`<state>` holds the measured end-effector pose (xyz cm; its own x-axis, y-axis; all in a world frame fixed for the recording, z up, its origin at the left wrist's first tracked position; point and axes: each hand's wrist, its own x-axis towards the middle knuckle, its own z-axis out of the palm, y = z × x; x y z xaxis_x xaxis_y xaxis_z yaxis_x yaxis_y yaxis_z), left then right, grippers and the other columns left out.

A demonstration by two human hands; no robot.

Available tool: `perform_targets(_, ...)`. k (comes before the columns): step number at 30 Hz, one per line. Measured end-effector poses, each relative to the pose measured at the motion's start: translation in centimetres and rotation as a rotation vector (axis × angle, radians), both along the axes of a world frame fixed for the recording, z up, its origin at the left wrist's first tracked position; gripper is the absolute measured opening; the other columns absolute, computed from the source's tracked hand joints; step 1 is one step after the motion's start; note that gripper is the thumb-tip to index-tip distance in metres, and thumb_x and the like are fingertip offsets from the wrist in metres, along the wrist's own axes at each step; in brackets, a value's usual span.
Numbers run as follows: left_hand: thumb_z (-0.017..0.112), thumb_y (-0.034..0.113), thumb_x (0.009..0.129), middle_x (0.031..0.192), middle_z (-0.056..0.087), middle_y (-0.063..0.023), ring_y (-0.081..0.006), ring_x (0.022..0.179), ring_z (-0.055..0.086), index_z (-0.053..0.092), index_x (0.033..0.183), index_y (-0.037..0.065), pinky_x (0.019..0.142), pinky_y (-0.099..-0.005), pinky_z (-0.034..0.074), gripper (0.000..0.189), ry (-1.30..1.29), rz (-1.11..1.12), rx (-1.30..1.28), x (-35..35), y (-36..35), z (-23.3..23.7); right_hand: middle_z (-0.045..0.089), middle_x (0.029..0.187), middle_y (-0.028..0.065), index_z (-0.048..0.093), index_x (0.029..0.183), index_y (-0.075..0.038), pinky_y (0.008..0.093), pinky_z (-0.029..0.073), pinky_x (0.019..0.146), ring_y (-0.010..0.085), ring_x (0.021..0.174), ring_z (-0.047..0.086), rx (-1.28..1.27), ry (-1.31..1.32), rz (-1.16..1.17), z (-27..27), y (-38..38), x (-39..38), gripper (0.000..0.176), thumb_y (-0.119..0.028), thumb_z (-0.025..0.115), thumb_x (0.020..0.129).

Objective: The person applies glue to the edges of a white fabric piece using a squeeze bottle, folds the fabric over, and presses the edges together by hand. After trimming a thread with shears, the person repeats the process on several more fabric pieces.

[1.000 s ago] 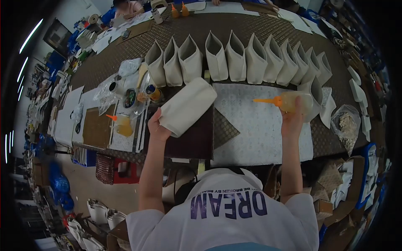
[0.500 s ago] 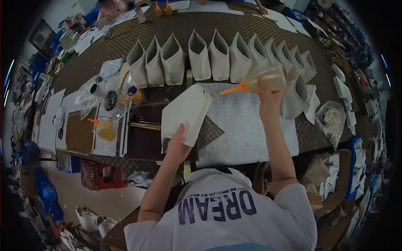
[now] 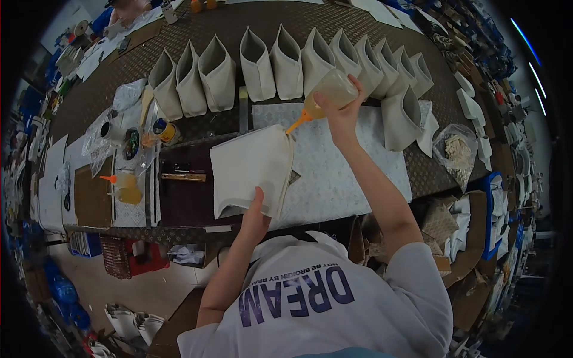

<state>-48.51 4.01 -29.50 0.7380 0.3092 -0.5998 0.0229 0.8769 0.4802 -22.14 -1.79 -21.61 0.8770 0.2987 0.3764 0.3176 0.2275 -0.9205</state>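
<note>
My left hand grips the lower edge of a flat, off-white pouch, thumb on top and fingers hidden beneath. In my right hand is a clear squeeze bottle with an orange nozzle and some pale yellowish liquid inside. It is tilted down to the left. The nozzle tip is at the pouch's upper right corner, touching or nearly touching its edge. Under and beside the pouch lie a white patterned sheet and a dark maroon board.
Several open off-white pouches stand in a row behind. To the left are a second squeeze bottle, a yellow-labelled can and brushes. A plastic bag of scraps lies at right. Another person sits across the table.
The bottle has come left and tipped further down, bringing its nozzle to the pouch corner. The pouch has turned to lie flatter. The whole view has shifted somewhat.
</note>
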Motion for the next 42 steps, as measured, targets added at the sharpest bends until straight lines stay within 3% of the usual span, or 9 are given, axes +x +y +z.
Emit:
perform_targets(7, 0.053, 0.046, 0.092, 0.132, 0.046, -0.0004, -0.015, 0.122, 0.043, 0.036, 0.136, 0.011, 0.101, -0.0315, 0.034, 0.059, 0.011, -0.001, 0.023, 0.4, -0.5, 0.6, 0.038, 0.123, 0.0122, 0.023, 0.131, -0.01, 0.0347, 0.046, 0.09, 0.0219, 0.11, 0.048, -0.076, -0.108, 0.001, 0.3, 0.4, -1.4, 0.082, -0.01, 0.078, 0.07)
perform_targets(13, 0.052, 0.048, 0.091, 0.133, 0.045, 0.0, -0.0153, 0.123, 0.042, 0.036, 0.137, 0.013, 0.103, -0.0323, 0.033, 0.06, -0.08, 0.023, 0.037, 0.5, -1.2, -1.3, 0.044, 0.119, 0.0132, 0.023, 0.132, -0.011, 0.0354, 0.047, 0.089, 0.022, 0.108, 0.05, -0.131, -0.15, 0.21, 0.9, 0.0, -1.6, 0.081, -0.01, 0.077, 0.071)
perform_targets(25, 0.043, 0.05, 0.094, 0.134, 0.045, -0.0042, -0.0184, 0.125, 0.042, 0.036, 0.136, 0.007, 0.104, -0.033, 0.032, 0.061, -0.128, 0.001, 0.014, 1.6, -1.3, -0.9, 0.039, 0.123, 0.0122, 0.023, 0.128, -0.007, 0.0328, 0.042, 0.093, 0.0197, 0.111, 0.047, -0.03, 0.339, -0.15, -4.3, -3.9, 0.2, 0.075, -0.01, 0.076, 0.075)
perform_targets(32, 0.039, 0.05, 0.096, 0.137, 0.042, -0.0035, -0.018, 0.127, 0.039, 0.034, 0.138, 0.007, 0.105, -0.0332, 0.029, 0.06, -0.182, -0.042, 0.028, 2.6, -1.0, 0.2, 0.042, 0.121, 0.0114, 0.023, 0.129, -0.008, 0.0335, 0.042, 0.093, 0.0193, 0.11, 0.047, 0.065, 0.406, -0.117, -2.6, -5.9, -5.2, 0.075, -0.011, 0.075, 0.076)
perform_targets(42, 0.036, 0.049, 0.097, 0.141, 0.036, -0.0041, -0.0184, 0.13, 0.034, 0.029, 0.14, 0.006, 0.108, -0.0344, 0.026, 0.061, -0.258, -0.089, 0.044, 3.0, -1.3, 0.0, 0.044, 0.12, 0.0115, 0.02, 0.134, -0.008, 0.0352, 0.044, 0.093, 0.0198, 0.109, 0.048, -0.141, 0.304, 0.046, -1.0, -8.7, -12.8, 0.078, -0.01, 0.073, 0.077)
